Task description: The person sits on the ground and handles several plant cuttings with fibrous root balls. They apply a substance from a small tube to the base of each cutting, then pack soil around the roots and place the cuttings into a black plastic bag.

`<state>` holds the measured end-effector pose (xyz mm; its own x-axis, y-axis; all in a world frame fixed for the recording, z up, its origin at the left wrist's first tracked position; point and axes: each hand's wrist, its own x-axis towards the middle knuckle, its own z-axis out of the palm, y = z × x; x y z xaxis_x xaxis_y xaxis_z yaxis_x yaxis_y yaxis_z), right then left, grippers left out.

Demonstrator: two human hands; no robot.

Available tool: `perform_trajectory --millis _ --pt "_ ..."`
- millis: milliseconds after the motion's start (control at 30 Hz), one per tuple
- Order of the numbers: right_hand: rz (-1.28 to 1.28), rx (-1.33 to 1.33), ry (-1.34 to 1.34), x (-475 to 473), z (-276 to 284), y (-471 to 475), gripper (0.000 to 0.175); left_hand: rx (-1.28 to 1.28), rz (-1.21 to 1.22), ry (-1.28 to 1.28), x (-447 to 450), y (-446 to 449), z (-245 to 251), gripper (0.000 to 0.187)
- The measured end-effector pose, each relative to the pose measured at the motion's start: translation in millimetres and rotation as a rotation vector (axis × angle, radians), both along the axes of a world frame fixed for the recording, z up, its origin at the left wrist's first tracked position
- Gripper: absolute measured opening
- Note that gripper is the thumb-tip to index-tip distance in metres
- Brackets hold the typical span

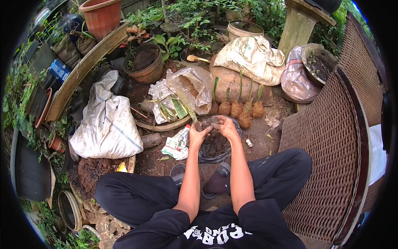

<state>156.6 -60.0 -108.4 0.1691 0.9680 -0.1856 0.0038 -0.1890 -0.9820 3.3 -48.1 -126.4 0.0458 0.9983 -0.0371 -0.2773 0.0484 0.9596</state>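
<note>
My left hand [199, 133] is closed around the soil-covered base of a long variegated snake plant leaf [185, 104] that points up and left. My right hand [226, 127] presses dark soil against the same base, its fingers bent around the clump [209, 120]. Both hands are above a dark plastic bag [233, 152] holding loose soil [216, 144]. Beyond it, several snake plant cuttings stand upright in fibre-wrapped root balls [236, 109]. Cut snake plant leaves [179, 108] lie at the upper left of my hands, and a spool of white thread [249, 143] lies to the right.
A white woven sack [107, 124] stands left, beside a curved wooden edge [164, 127] and a printed plastic packet [177, 144]. Ahead are an open clear plastic bag [199, 84], a plant pot [144, 63] and stacked sacks [248, 60]. A wicker chair [326, 149] borders the right side.
</note>
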Motion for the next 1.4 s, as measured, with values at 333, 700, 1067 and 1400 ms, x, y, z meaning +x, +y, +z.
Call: perform_trajectory --millis 333,700,1067,1400 --pt "-0.301 0.150 -0.140 3.7 -30.8 11.0 0.021 -0.041 -0.053 0.160 8.2 -2.4 13.9 0.040" --pt "-0.458 0.292 -0.166 1.3 -46.8 13.1 0.015 -0.097 -0.081 0.005 9.7 1.1 1.4 0.037" --pt "-0.542 0.338 0.006 2.5 -50.9 12.5 0.015 -0.201 -0.150 -0.190 9.0 -2.4 -2.0 0.035" --pt "-0.606 0.231 0.007 -1.4 -42.2 7.9 0.013 -0.230 -0.193 -0.180 1.2 -3.4 -0.4 0.037"
